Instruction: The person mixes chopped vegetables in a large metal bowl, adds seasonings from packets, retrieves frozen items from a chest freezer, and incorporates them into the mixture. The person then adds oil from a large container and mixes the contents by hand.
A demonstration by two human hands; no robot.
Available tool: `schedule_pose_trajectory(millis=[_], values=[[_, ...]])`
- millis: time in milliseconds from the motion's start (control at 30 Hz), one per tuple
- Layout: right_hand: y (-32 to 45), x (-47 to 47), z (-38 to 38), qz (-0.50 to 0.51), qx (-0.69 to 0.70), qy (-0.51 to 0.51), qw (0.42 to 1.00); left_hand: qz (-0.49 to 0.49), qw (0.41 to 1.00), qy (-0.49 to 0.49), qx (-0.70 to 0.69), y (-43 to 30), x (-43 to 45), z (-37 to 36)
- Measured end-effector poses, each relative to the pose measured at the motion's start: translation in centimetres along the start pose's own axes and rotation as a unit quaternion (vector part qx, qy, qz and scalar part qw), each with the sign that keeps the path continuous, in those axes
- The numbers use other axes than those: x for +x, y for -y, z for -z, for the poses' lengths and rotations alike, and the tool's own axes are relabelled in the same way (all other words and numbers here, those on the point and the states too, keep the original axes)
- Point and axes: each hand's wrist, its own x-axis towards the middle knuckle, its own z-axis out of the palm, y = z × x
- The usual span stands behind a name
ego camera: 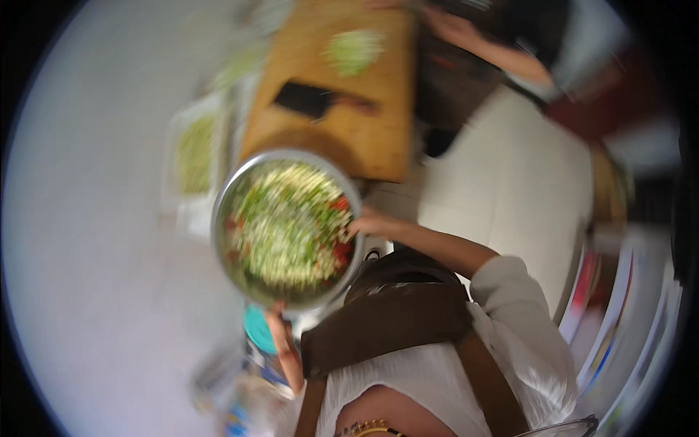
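A large round metal bowl [220, 188] is held up before my body, full of chopped green and pale vegetables [289, 229] with red pieces at its edges. My right hand [374, 224] grips the bowl's right rim. At the bowl's lower edge my left hand [277, 317] holds it, its fingers partly hidden by the bowl. Beyond the bowl lies a wooden cutting board [382, 147], and on it a dark-bladed cleaver [306, 99] and a heap of chopped green vegetable [355, 50]. Motion blurs the picture.
Left of the board stands a white tray [218, 131] of pale green pieces. A teal round thing [259, 329] is below the bowl. A co-worker's arm [480, 46] reaches in at the upper right. Blurred shelves or containers [617, 317] stand at the lower right.
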Motion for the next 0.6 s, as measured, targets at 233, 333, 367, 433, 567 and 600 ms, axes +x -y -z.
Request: schedule_pose_trajectory(millis=[233, 333, 367, 433, 567, 600], values=[[-4.3, -10.6, 1.8, -0.002, 0.088, -0.217, 0.972, -0.093, 0.96, 0.086, 0.251, -5.5, -1.3, -4.7], [-7.1, -15.8, 4.6, 0.0, 0.172, -0.24, 0.956, -0.083, 0.937, 0.153, 0.304, -5.8, 0.4, -9.0], [-7.9, -17.6, 6.2, 0.008, 0.178, -0.256, 0.95, -0.084, 0.93, 0.178, 0.311, -5.4, 1.1, -11.0], [-8.3, -19.3, 6.7, 0.04, 0.193, -0.246, 0.949, -0.072, 0.926, 0.185, 0.321, -4.6, 0.8, -13.3], [-8.2, -23.0, 10.7, 0.213, 0.249, -0.38, 0.865, -0.081, 0.89, 0.304, 0.33, -3.4, 1.3, -20.1], [-7.6, -21.8, 8.7, 0.205, 0.23, -0.357, 0.882, -0.049, 0.896, 0.262, 0.355, -3.9, 1.0, -20.4]])
